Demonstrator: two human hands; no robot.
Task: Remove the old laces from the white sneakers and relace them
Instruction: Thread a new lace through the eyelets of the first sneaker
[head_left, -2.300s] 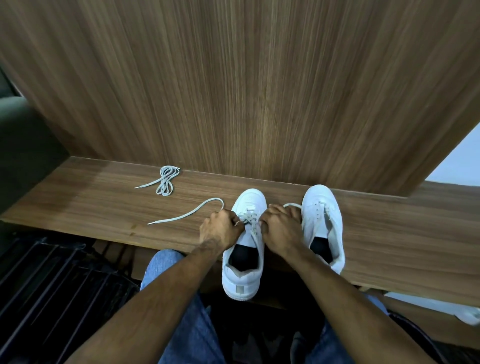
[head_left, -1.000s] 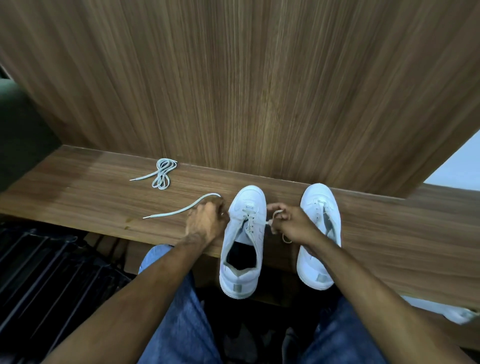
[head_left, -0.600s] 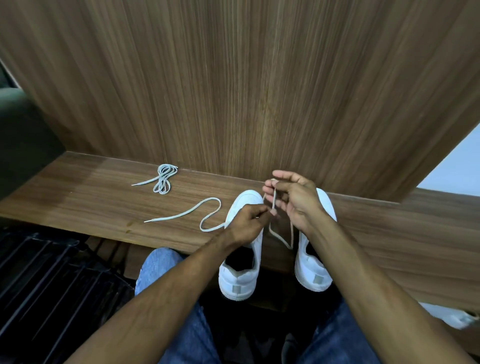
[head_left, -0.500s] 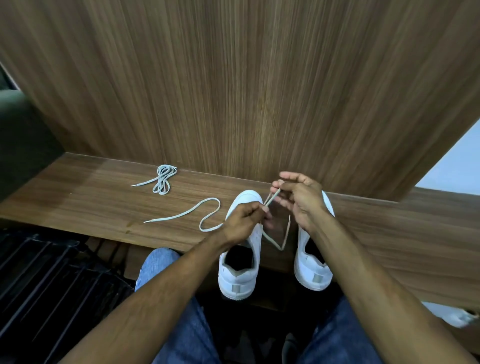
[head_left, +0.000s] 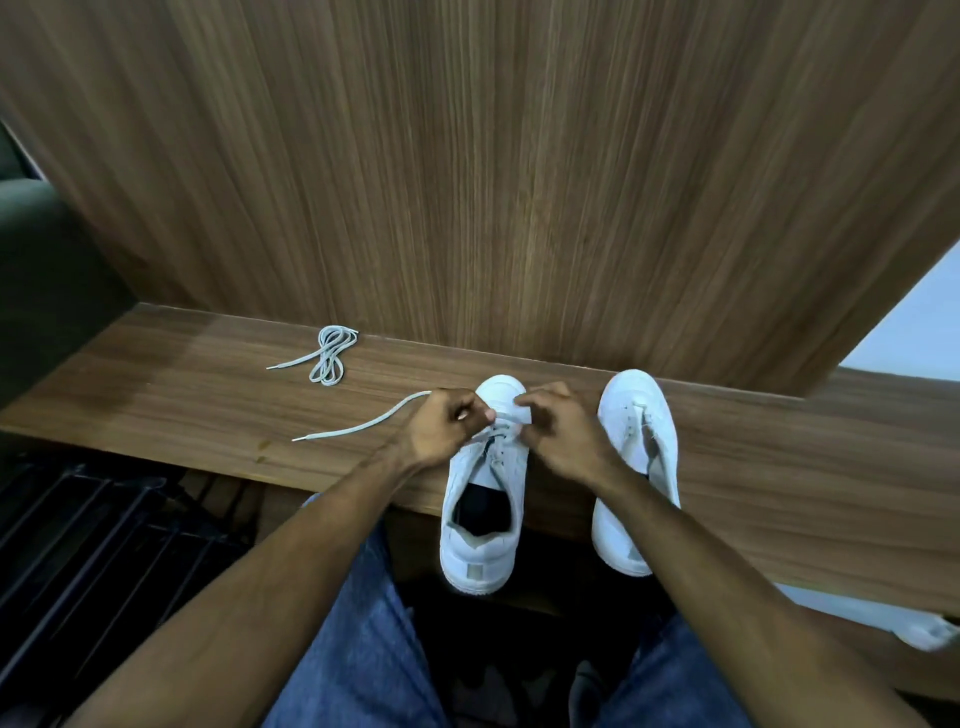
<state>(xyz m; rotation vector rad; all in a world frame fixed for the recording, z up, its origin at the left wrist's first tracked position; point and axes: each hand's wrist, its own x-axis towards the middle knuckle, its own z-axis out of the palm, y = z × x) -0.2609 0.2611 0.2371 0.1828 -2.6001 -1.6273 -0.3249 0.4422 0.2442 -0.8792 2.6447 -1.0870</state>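
The left sneaker (head_left: 485, 483) stands on the wooden bench (head_left: 182, 395) with its heel over the near edge, and both hands have dropped back onto its front eyelets after lifting the lace (head_left: 363, 423) above the toe a moment ago. The left hand (head_left: 441, 428) is curled around the lace, whose free end trails left across the bench; the right hand (head_left: 558, 431) is curled too, seemingly pinching the lace at an eyelet, though blur hides it. Relacing looks barely begun, and the right sneaker (head_left: 636, 431) and coiled lace (head_left: 330, 353) lie as before.
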